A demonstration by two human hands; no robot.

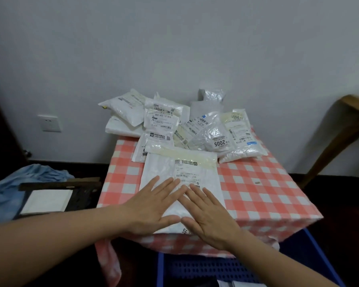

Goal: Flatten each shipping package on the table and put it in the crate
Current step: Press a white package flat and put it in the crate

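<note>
Fingers (153, 181) straight, spread: your left hand (151, 206) and right hand (207, 214) press flat on the white shipping package (164, 168) at the near edge of the checked table (257, 193); blue crate (195, 268) below that edge.

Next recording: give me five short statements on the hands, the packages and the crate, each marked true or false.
1. The left hand and the right hand press with straight fingers on the large white package. True.
2. That package lies inside the blue crate. False: it lies on the tablecloth; the crate sits lower, at the table's near edge.
3. A pile of packages lies behind it, toward the wall. True.
4. The tablecloth is striped green. False: it is checked pink and white.
5. One package in the pile bears a label reading 2005. True.
</note>
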